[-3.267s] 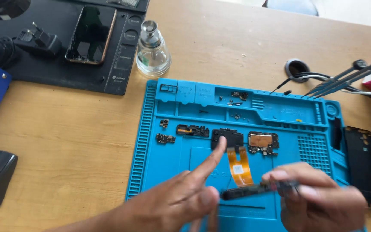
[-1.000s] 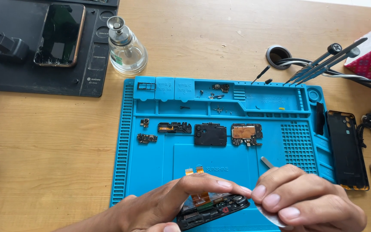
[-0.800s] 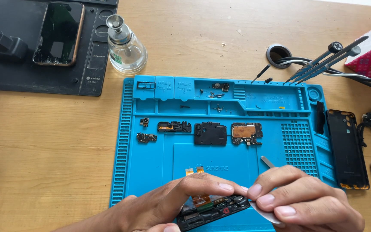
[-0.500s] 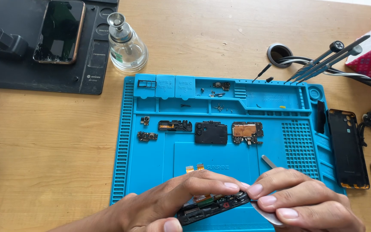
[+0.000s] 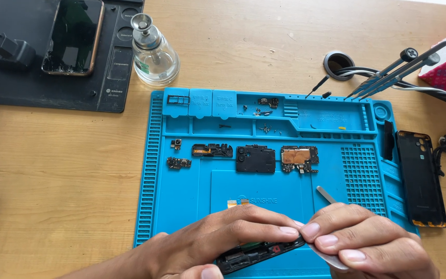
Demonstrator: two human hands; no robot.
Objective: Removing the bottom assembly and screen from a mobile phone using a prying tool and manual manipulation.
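1. Left hand (image 5: 218, 243) pinches the opened phone frame (image 5: 259, 251) low over the blue mat (image 5: 181, 206)
2. Right hand (image 5: 367, 240) grips a thin metal pry tool (image 5: 327, 195)
3. Since 3 seconds ago both hands have closed together; the orange flex cable (image 5: 237, 202) is nearly hidden

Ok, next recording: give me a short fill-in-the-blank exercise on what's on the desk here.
1. Both hands hold a dark phone frame over a repair mat coloured ____.
2. The glass bottle stands ____ the mat, on the wooden desk.
3. The right hand also holds a thin ____ tool.

Missing words: blue; beyond; metal
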